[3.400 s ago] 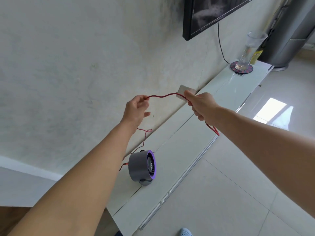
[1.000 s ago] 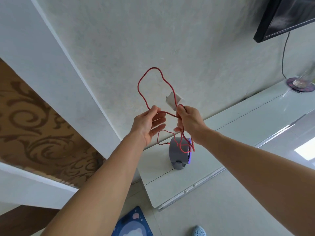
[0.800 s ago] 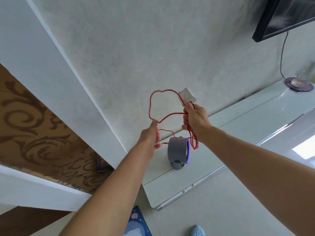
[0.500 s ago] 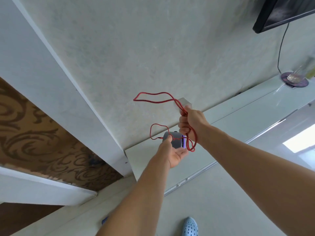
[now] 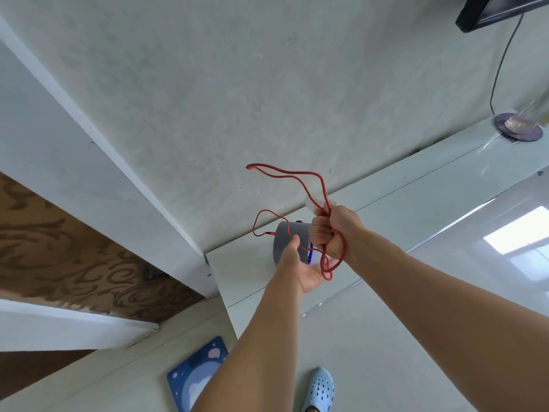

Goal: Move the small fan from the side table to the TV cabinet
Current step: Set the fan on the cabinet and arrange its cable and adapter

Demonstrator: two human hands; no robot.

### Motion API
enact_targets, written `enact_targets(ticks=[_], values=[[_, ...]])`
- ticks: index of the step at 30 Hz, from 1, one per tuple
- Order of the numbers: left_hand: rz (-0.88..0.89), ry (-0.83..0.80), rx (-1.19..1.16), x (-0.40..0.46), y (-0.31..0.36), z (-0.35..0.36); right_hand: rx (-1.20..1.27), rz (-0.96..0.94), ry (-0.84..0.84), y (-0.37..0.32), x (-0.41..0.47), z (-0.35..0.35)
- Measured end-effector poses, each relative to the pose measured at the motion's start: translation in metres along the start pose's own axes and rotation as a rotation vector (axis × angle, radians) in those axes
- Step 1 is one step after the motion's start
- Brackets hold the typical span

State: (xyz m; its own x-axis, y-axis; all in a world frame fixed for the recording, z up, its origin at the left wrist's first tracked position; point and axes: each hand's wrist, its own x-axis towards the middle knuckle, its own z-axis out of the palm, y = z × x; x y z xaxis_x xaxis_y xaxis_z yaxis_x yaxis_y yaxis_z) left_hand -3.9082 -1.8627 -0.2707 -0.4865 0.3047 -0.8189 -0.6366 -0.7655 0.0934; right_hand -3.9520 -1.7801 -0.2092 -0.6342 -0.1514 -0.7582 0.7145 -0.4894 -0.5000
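Right hand (image 5: 332, 233) fisted around red cable (image 5: 285, 173), left hand (image 5: 303, 266) open, seemingly touching fan (image 5: 286, 239) on cabinet (image 5: 416, 197).

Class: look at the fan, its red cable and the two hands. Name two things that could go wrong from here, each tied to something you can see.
1. The right hand grips the red cable in loose coils, and it stays plugged into the small fan. A tug might tip the fan or drag it off the TV cabinet.
2. The open left hand is inside hanging loops, so it could snag and tangle.
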Motion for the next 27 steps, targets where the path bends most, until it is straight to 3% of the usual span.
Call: enact_targets(ticks=[5,11,16,21,27], values=[[0.244,0.049,-0.18,0.005,0.038,-0.007,-0.039,0.019,0.124,-0.007,0.012,-0.024],[0.42,0.296,0.181,-0.008,0.099,-0.039,-0.092,-0.059,0.331,-0.029,0.018,-0.046],[0.37,0.432,0.587,-0.019,0.104,-0.065,-0.189,-0.085,0.428,-0.024,0.026,-0.047],[0.373,0.423,0.728,-0.026,0.086,-0.073,-0.318,-0.119,0.451,0.002,0.044,-0.03],[0.373,0.279,0.501,-0.032,0.081,-0.076,-0.267,-0.157,0.521,0.037,0.061,0.005]])
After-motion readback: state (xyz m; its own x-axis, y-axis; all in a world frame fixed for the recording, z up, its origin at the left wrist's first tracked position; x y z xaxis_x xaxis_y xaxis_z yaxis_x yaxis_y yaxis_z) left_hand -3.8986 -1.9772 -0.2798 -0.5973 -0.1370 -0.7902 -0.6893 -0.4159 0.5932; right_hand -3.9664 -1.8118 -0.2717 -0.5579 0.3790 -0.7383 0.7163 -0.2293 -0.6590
